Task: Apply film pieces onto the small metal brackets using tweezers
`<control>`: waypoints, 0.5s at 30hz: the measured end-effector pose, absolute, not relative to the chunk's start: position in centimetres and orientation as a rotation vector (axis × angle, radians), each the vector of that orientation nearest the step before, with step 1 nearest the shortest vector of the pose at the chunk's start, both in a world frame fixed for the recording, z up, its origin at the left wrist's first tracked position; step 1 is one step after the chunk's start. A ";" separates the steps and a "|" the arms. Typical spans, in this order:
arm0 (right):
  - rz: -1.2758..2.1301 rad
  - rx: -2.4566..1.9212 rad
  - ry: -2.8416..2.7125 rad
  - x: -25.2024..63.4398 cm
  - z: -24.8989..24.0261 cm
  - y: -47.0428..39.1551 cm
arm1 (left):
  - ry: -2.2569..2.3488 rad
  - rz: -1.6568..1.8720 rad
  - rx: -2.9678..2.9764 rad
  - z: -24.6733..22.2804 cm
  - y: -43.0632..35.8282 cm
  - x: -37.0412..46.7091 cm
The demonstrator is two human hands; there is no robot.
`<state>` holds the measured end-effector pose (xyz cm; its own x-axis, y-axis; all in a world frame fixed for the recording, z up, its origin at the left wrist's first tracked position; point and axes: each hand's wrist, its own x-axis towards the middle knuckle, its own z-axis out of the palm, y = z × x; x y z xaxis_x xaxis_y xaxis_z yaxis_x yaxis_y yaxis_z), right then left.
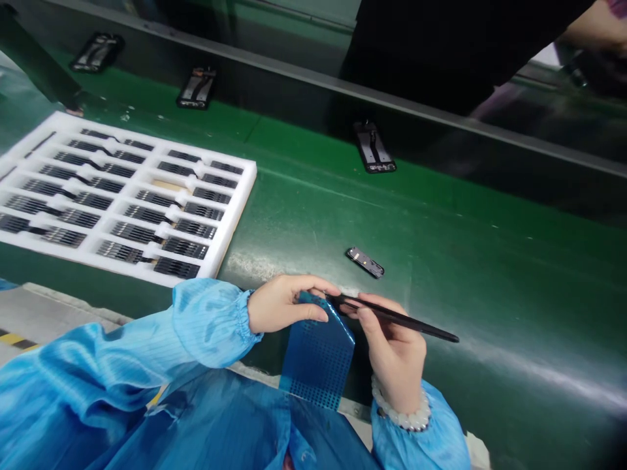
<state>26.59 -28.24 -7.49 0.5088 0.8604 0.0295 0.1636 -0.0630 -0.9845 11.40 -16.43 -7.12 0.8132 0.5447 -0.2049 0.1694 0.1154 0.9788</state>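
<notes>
My left hand (287, 303) pinches the upper end of a blue translucent film sheet (318, 362) between thumb and fingers. Rows of small dark dots cover the sheet, which hangs down over the table's near edge. Black tweezers (416, 320) lie in my right hand (396, 346), closed round them, with their tips by the film's upper edge near my left fingers. Whether the tips grip anything is too small to tell. Just beyond my hands a small dark phone part (365, 262) rests on the green table (304, 215).
A white foam tray (235, 215) at the left holds many black flex parts in slots. Phone screen assemblies (375, 147), several in all, lie along the green strip (274, 130) at the back. Across the line stands a person in dark clothing (431, 52).
</notes>
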 end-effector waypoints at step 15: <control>0.614 -1.629 -1.175 25.9 -8.2 -28.5 | 0.601 0.411 1.874 -6.9 -16.4 11.2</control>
